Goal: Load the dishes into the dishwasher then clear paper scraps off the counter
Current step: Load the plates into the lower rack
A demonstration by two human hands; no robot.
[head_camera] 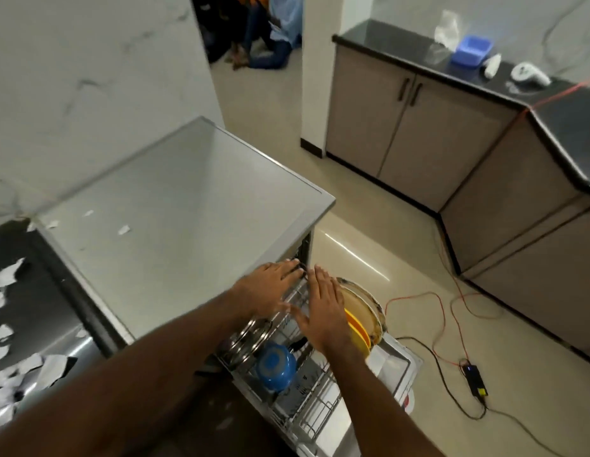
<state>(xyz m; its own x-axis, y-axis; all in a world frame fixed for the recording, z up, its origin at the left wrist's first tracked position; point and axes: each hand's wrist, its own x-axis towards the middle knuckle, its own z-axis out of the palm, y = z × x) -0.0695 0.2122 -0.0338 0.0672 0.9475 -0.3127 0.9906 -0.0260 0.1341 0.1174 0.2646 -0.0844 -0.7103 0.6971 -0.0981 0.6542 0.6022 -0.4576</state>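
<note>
The dishwasher's wire rack point(307, 410) is pulled out over the open door point(397, 361), below the grey dishwasher top point(188, 206). In it sit a blue bowl point(275, 366), steel dishes point(244, 341), and upright plates, one beige point(359, 301) and one yellow point(358, 331). My left hand point(270, 288) lies flat, fingers spread, on the rack's far edge near the dishwasher opening. My right hand point(323, 308) lies flat beside it, against the plates. Neither hand holds anything. White paper scraps point(10, 357) litter the dark counter at the left, and a few scraps point(124, 229) lie on the dishwasher top.
Red and black cables point(452, 324) run over the tiled floor to a small black device point(475, 379) at the right. A black-topped cabinet point(419, 127) stands behind with a blue tub point(471, 49) and white items. A person sits on the floor in the doorway point(267, 37).
</note>
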